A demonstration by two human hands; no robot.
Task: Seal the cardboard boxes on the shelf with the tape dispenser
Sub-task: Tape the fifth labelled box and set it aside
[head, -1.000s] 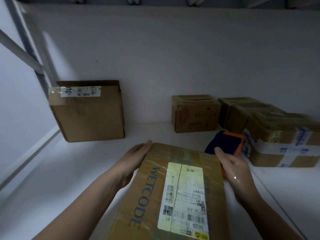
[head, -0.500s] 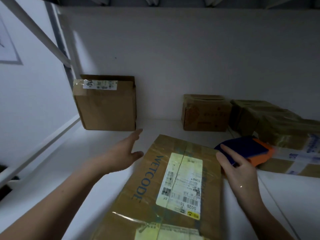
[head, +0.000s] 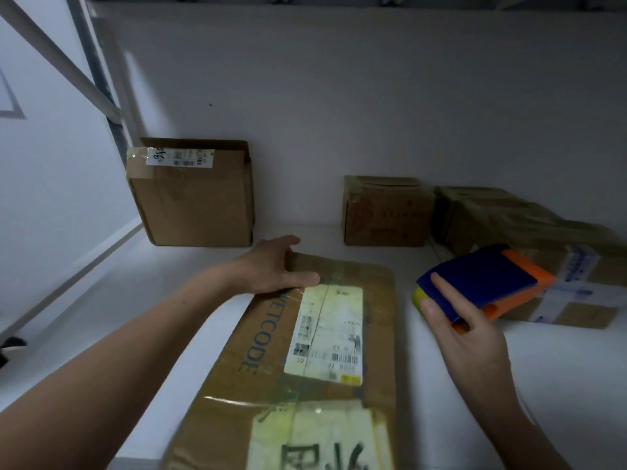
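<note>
A long flat cardboard box [head: 376,334] printed WETCODE lies lengthwise on the white shelf [head: 112,327] in front of me. It carries a shipping label and glossy tape. My left hand [head: 271,268] rests on its far left corner, fingers fairly straight and the thumb lying on the top face. To the right of the box, my right hand [head: 466,337] holds the blue and orange tape dispenser [head: 488,283]. The index finger lies along its blue top and the thumb is at its yellow near end.
A tall box [head: 193,201] with a small label stands at the back left against the wall. A smaller box [head: 386,215] sits at the back middle. Several taped boxes [head: 549,239] are stacked at the right. A metal shelf post [head: 101,79] rises at the left.
My left hand has come back from beside the box onto its far left corner. My right hand has closed round the tape dispenser, which now sits farther from the stacked boxes.
</note>
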